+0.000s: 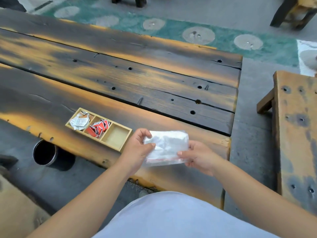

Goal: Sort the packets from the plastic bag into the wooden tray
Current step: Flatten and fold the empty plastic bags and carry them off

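a: fingers (149, 145) first. the left hand (137, 148) pinches the bag's left edge, thumb on top. the right hand (197, 157) grasps the right edge the same way, so neither is free.

b: and the bag (167, 147)?

a: held flat between both hands, just above the table's (154, 86) near edge, long axis running left to right. it looks empty, though the plastic is too glary to be sure.

b: which way is the tray (127, 134)?

a: to the left, just beside the left hand, which is the nearer one. its left slot holds white packets (78, 121), the middle slot red packets (97, 128), the right slot nothing.

b: so the sorting?

a: probably about finished, unless something is hiding in the bag.
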